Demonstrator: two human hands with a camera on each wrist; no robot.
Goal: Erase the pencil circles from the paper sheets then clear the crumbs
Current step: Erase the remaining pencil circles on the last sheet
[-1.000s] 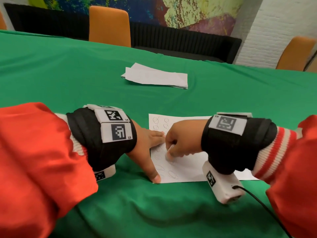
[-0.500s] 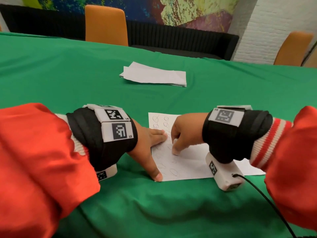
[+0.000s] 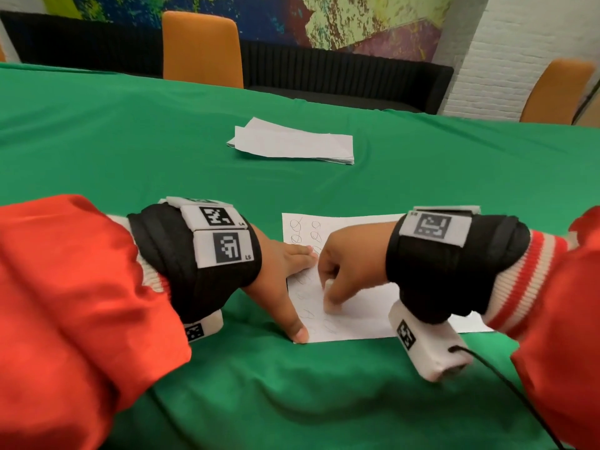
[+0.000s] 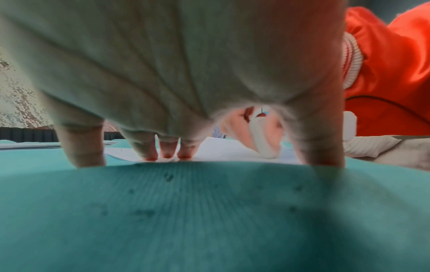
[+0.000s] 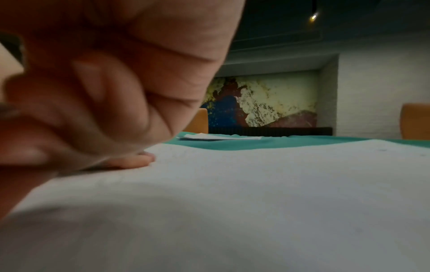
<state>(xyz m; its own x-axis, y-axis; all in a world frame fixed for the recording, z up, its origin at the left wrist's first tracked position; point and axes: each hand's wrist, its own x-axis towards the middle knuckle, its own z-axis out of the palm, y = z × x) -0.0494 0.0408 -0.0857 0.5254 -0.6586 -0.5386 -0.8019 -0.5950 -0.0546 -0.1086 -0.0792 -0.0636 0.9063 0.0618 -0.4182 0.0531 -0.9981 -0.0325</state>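
A white paper sheet [image 3: 363,319] with pencil circles [image 3: 295,226] lies on the green tablecloth in front of me. My left hand [image 3: 292,280] presses its left edge flat, fingers straight and thumb spread toward the near corner; the fingertips [image 4: 166,153] press the sheet's edge in the left wrist view. My right hand [image 3: 337,274] pinches a white eraser [image 3: 331,305] and holds its tip on the sheet among the faint circles. In the left wrist view the eraser [image 4: 265,139] shows between my thumb and fingers. The right wrist view shows curled fingers [image 5: 93,103] over the paper [image 5: 256,184].
A stack of white sheets [image 3: 292,142] lies further back on the green table [image 3: 97,141]. Orange chairs [image 3: 203,48] and a black bench stand beyond the far edge. A black cable [image 3: 506,384] trails from my right wrist camera.
My right hand has slid the eraser back and forth over the left part of the sheet, ending nearer me. The left hand stays pressed on the paper's edge.
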